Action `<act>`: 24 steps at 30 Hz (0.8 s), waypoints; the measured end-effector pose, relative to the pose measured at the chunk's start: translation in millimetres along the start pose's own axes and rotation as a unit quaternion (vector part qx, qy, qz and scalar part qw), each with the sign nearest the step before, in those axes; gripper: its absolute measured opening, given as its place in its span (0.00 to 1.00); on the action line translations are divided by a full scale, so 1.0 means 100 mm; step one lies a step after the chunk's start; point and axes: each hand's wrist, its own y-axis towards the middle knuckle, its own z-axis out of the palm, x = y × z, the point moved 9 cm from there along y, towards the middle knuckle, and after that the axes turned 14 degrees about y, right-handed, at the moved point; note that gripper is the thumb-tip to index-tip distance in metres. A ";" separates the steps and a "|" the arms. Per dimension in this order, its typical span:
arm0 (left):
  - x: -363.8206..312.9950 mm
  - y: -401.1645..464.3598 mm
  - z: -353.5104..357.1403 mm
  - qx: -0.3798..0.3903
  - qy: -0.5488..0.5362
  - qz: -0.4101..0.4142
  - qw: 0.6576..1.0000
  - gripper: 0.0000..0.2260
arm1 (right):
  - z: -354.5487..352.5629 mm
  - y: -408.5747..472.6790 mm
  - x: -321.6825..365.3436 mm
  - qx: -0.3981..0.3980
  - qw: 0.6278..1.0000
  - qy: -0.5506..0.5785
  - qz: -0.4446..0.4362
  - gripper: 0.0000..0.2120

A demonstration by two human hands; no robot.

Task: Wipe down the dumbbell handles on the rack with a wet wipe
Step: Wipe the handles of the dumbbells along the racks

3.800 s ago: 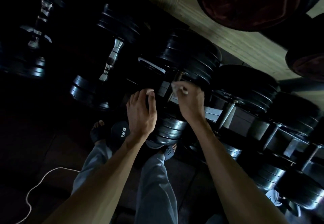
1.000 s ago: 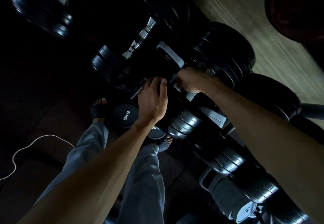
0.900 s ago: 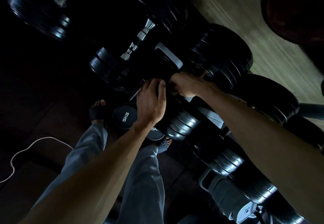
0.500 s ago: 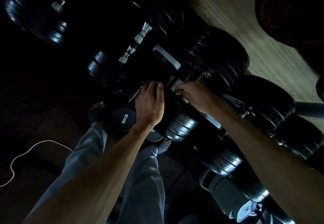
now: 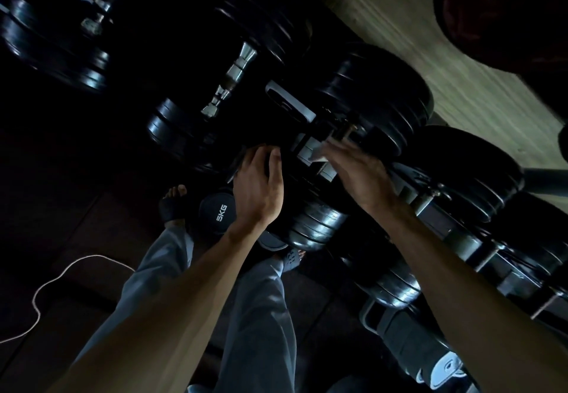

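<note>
The left hand [image 5: 258, 189] lies over the near weight stack [image 5: 313, 223] of a dumbbell on the rack [image 5: 310, 149], fingers curled over the stack's upper edge, thumb lying alongside. Just to the right of that stack, the right hand [image 5: 356, 174] is blurred above the same dumbbell's handle zone; a pale wet wipe [image 5: 319, 154] shows at its fingertips, against the rack's light metal rail, but whether those fingers pinch the wipe or lie flat on it cannot be told. The handle itself is hidden under the hand. Beyond the stack, up and left, a chrome dumbbell handle [image 5: 233, 76] catches light between dark plates. Below the stack, near the person's feet, sits a round weight marked 5KG [image 5: 218, 212]. Far left of it, a white cord [image 5: 58, 282] loops over the dark floor.
</note>
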 end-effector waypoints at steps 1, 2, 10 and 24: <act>-0.01 0.00 0.00 0.001 0.000 0.000 1.000 0.24 | 0.01 -0.01 0.01 -0.002 1.000 -0.013 -0.021 0.20; -0.01 0.00 0.00 0.003 0.000 0.000 1.000 0.24 | 0.06 -0.05 0.06 0.010 0.999 -0.025 -0.038 0.24; -0.06 0.01 -0.02 0.005 0.001 0.007 1.000 0.20 | -0.10 -0.21 0.32 -0.017 0.970 0.235 0.067 0.10; -1.17 -1.07 0.69 0.045 0.184 0.350 0.917 0.16 | -0.40 -2.07 -0.60 -0.447 0.594 0.615 0.263 0.06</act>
